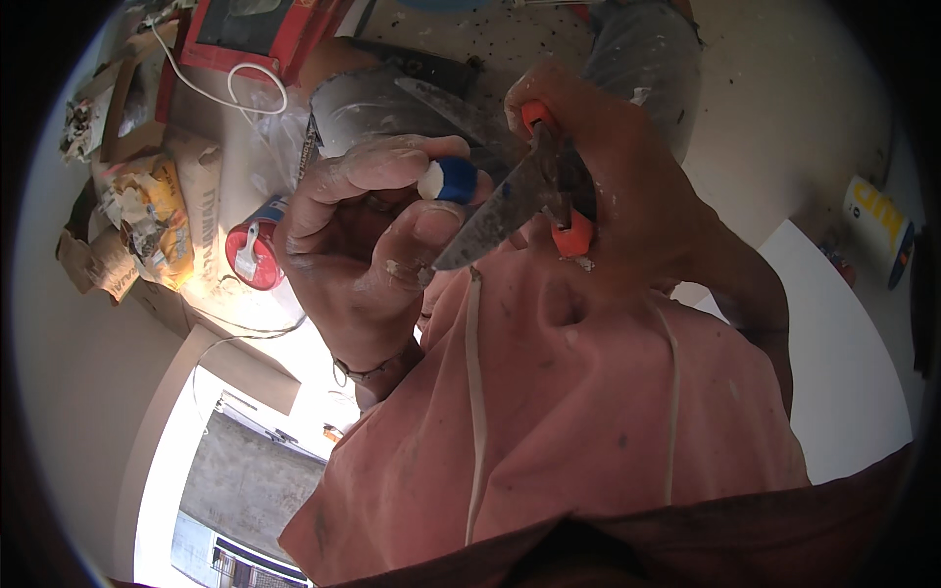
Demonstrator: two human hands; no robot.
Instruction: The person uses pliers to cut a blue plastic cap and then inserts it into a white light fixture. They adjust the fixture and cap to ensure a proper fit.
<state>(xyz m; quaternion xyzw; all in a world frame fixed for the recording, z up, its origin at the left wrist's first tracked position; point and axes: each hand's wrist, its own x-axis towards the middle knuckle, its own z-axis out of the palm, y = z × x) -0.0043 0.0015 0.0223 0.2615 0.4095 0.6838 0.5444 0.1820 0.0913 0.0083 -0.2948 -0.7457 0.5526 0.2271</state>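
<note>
My left hand (358,220) pinches a short cylinder (457,181) between thumb and fingers. It is blue around its side with a pale, whitish end; I cannot make out its exact kind. Scissors (505,211) with orange handles are gripped in my right hand (637,171). Their worn grey blades stand spread apart, one pointing up and left, the other down and left toward my left thumb. The cylinder lies between the two blades; whether either blade touches it, I cannot tell. Whitish dust coats both hands.
My legs in grey clothing (368,108) lie beyond the hands. At left are a red container (257,257) with a paintbrush (247,257), torn bags (152,220), cardboard (137,118), a red case (260,44) and a white cable (232,98). A white sheet (843,353) and yellow-white tub (877,225) stand right.
</note>
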